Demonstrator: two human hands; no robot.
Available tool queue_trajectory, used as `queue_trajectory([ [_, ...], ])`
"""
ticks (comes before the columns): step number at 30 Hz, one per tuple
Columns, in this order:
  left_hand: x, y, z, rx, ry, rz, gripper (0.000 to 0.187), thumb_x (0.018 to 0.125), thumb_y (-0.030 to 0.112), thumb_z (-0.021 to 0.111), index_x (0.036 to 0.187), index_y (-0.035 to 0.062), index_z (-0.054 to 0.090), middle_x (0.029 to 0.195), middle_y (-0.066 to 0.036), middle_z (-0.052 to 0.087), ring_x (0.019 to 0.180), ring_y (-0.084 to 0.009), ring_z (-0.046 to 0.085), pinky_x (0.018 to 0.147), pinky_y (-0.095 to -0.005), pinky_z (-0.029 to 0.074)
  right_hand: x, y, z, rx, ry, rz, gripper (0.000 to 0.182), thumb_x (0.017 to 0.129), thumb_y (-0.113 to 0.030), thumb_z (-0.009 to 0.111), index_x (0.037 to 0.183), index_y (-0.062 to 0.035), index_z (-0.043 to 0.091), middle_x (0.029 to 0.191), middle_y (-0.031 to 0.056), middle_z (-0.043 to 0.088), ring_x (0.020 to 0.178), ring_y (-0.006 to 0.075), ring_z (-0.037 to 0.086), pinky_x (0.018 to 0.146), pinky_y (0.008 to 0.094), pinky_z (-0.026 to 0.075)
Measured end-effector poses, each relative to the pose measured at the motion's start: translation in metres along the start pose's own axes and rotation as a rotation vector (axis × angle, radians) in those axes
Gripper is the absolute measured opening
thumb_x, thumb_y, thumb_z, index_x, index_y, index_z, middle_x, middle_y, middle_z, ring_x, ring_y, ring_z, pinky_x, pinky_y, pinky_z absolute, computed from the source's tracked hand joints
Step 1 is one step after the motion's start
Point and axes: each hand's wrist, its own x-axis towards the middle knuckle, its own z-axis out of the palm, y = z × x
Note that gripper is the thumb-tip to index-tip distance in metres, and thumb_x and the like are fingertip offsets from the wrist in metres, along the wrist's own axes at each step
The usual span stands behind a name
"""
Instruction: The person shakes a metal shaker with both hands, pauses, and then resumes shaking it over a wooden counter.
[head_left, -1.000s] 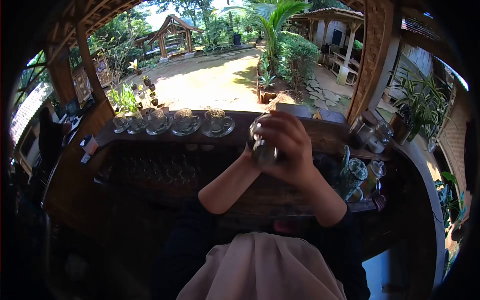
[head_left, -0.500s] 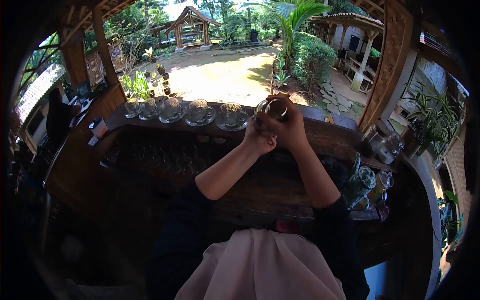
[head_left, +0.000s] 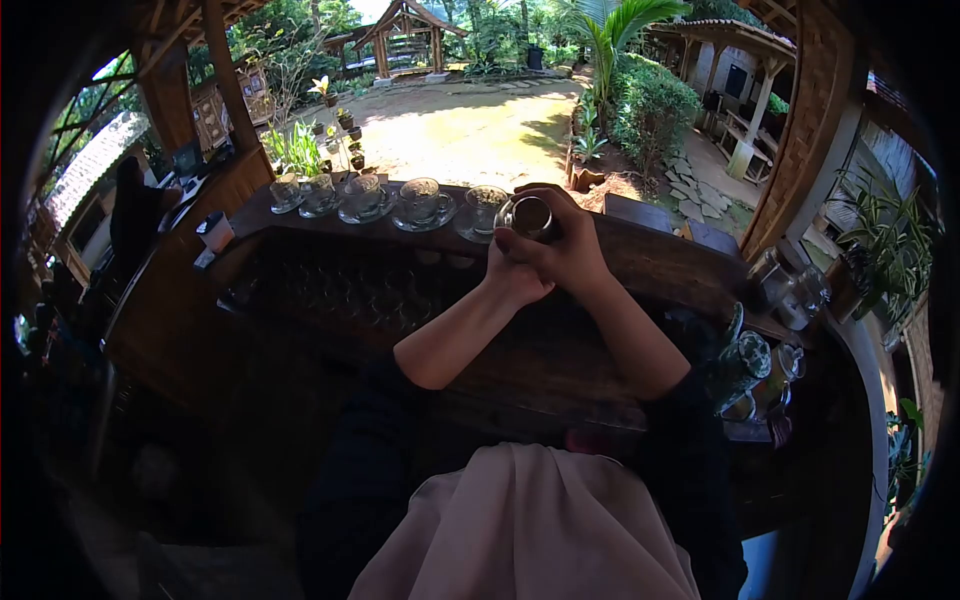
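Head view: a loose grip or sideways swing could drop the glass container (head_left: 531, 217) or knock it into the nearest cup (head_left: 487, 206), just beside it near the desk's (head_left: 655, 262) far edge. The container sits in the right hand (head_left: 575, 245), whose fingers wrap it; the left hand (head_left: 514, 277) is just below, its grip partly hidden, so I cannot tell.

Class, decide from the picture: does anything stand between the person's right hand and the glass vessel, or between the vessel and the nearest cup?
Nothing visible stands in either place. The right hand has its fingers around the glass vessel, with the left hand close below. The nearest cup sits just left of the vessel.
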Motion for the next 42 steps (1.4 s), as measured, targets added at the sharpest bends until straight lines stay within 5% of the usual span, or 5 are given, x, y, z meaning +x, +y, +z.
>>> queue_trajectory([
  [8, -0.079, 0.012, 0.081, 0.343, -1.156, 0.058, 0.074, 0.088, 0.040, 0.062, 0.150, 0.0228, 0.025, 0.138, -0.025, 0.041, 0.119, -0.0457, 0.050, 0.099, -0.0571, 0.045, -0.040, -0.115, -0.025, -0.216, -0.112, -0.898, 0.022, 0.081, -0.025, 0.065, 0.103, -0.0219, 0.068, 0.113, -0.0032, 0.066, 0.105, 0.0228, 0.064, 0.094, 0.0468, 0.045],
  [16, -0.015, 0.049, -0.007, 0.090, 0.057, 0.031, 0.035, 0.100, 0.036, 0.037, 0.115, 0.0097, 0.054, 0.110, -0.013, 0.063, 0.100, -0.0224, 0.065, 0.084, -0.0396, 0.057, 0.003, -0.008, 0.016, 0.025, -0.035, -0.232, 0.044, 0.065, -0.017, 0.082, 0.104, -0.0077, 0.064, 0.114, 0.0129, 0.062, 0.112, 0.0347, 0.058, 0.092, 0.0440, 0.049],
  [23, -0.099, 0.044, 0.094, 0.597, -1.138, 0.055, 0.069, 0.089, 0.054, 0.060, 0.146, 0.0289, 0.031, 0.133, -0.037, 0.037, 0.115, -0.0538, 0.051, 0.085, -0.0558, 0.054, -0.042, -0.135, -0.014, -0.134, -0.033, -1.140, 0.019, 0.079, -0.020, 0.060, 0.097, -0.0184, 0.069, 0.110, -0.0022, 0.066, 0.116, 0.0296, 0.059, 0.098, 0.0501, 0.042],
  [31, -0.039, 0.053, -0.027, 0.262, 0.333, -0.034, 0.033, 0.096, 0.042, 0.047, 0.121, 0.0207, 0.054, 0.111, -0.003, 0.062, 0.105, -0.0177, 0.060, 0.082, -0.0396, 0.053, 0.005, -0.017, 0.029, -0.029, -0.094, -0.410, 0.043, 0.063, -0.026, 0.079, 0.101, -0.0099, 0.068, 0.113, 0.0091, 0.066, 0.109, 0.0312, 0.062, 0.093, 0.0447, 0.048],
  [42, -0.121, 0.027, 0.106, 0.195, -0.723, 0.216, 0.064, 0.093, 0.056, 0.052, 0.140, 0.0164, 0.035, 0.125, -0.025, 0.045, 0.104, -0.0430, 0.059, 0.082, -0.0494, 0.056, -0.041, -0.097, 0.047, 0.136, 0.368, -1.156, 0.024, 0.077, -0.020, 0.072, 0.100, -0.0156, 0.069, 0.108, 0.0007, 0.067, 0.108, 0.0222, 0.062, 0.094, 0.0403, 0.045],
])
